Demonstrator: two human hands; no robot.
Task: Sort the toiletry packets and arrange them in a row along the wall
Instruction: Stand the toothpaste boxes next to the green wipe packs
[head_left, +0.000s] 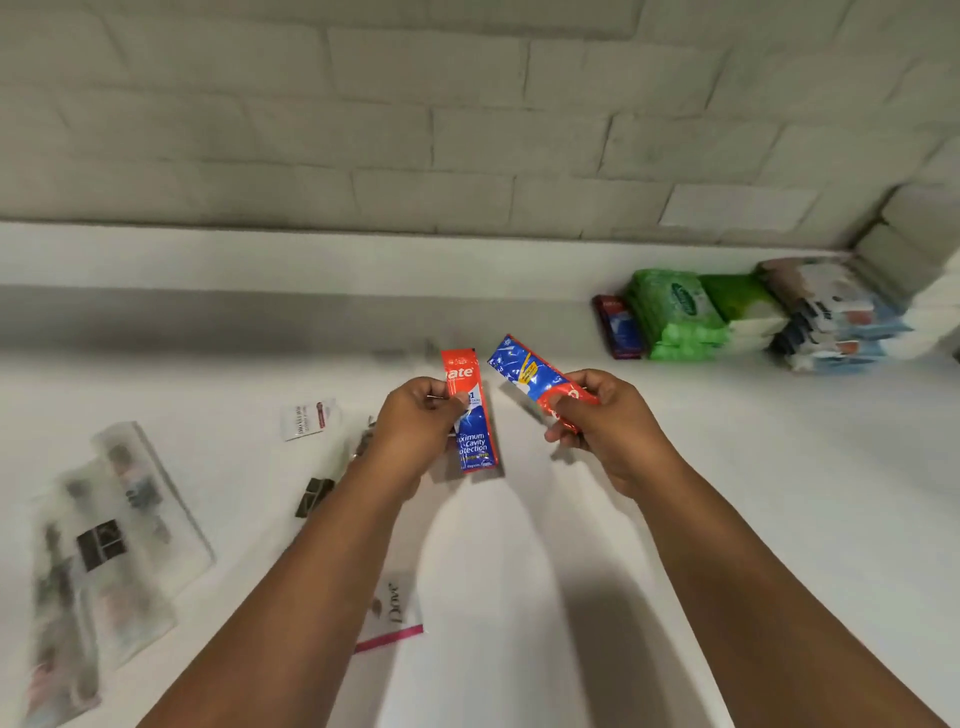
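Note:
My left hand (415, 421) pinches a red-and-blue toothpaste sachet (474, 431) held upright above the white counter (727, 493). My right hand (602, 421) grips a second toothpaste sachet (530, 371) by its red end, tilted up to the left. Along the wall at the right stands a row of packets: a dark red sachet (618, 327), green wipe packs (675, 317), a green-and-white pack (748, 312) and blue-and-white packs (836, 322).
Loose on the counter lie a white Dove sachet (397, 608), a small white sachet (310, 418), dark sachets (314, 496) and a clear plastic bag of sachets (98, 551) at the left. A brick wall (467, 114) rises behind a low ledge.

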